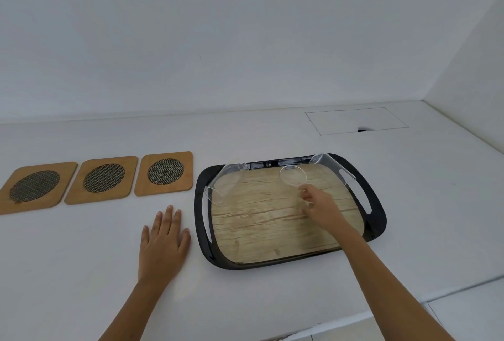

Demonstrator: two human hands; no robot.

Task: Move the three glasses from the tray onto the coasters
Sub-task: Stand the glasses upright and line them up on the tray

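Fingers of right hand grasping one glass | left hand flat, released | three glasses, three coasters

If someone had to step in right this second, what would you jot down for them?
Left hand: flat on the counter, holding nothing.
Right hand: over the tray, fingers closed on the middle glass.
The left glass and right glass are on the tray near its far edge.
Three coasters sit in a row left of the tray, all bare.
Done: no glass placed so far.
Left: all three glasses, one to each coaster.
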